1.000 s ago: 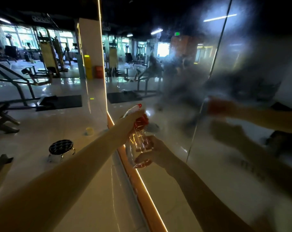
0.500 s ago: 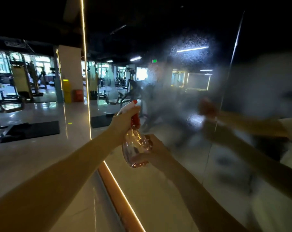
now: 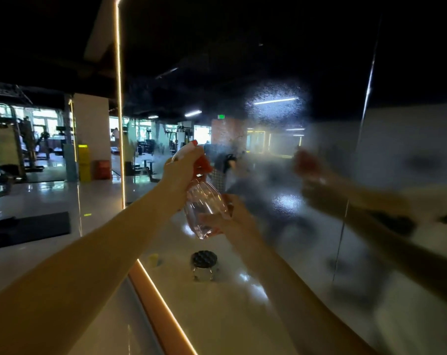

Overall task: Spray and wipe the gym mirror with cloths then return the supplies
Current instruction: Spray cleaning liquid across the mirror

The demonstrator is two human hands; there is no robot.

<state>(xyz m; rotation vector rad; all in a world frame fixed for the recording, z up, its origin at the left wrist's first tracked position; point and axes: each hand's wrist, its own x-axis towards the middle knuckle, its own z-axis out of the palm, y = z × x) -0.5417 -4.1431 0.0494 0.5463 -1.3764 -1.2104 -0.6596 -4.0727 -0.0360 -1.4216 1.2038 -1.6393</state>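
Two hands: both hold one clear plastic spray bottle with a red trigger head (image 3: 204, 208) at the centre of the frame, close to the glass but apart from it.
Left hand (image 3: 180, 175): clasped round the neck and red head; I cannot see whether a finger is squeezing the trigger.
Right hand (image 3: 234, 222): fingers curled under the bottle's rounded lower body, cupping it.
Handling: thin-walled and light, with only a little pinkish liquid at the bottom, I judge. The smooth plastic is likely slick when wet, so the neck is my sure hold and the lower hand only steadies.
Edge: a glowing orange light strip (image 3: 163, 308) runs up from bottom centre.
Glass: the large wall mirror (image 3: 281, 201) fills the right of the frame, with a patch of spray mist (image 3: 273, 106) right of upper centre.
Cloths: none in view.
Stage: spraying, by my reading; wiping not yet begun.
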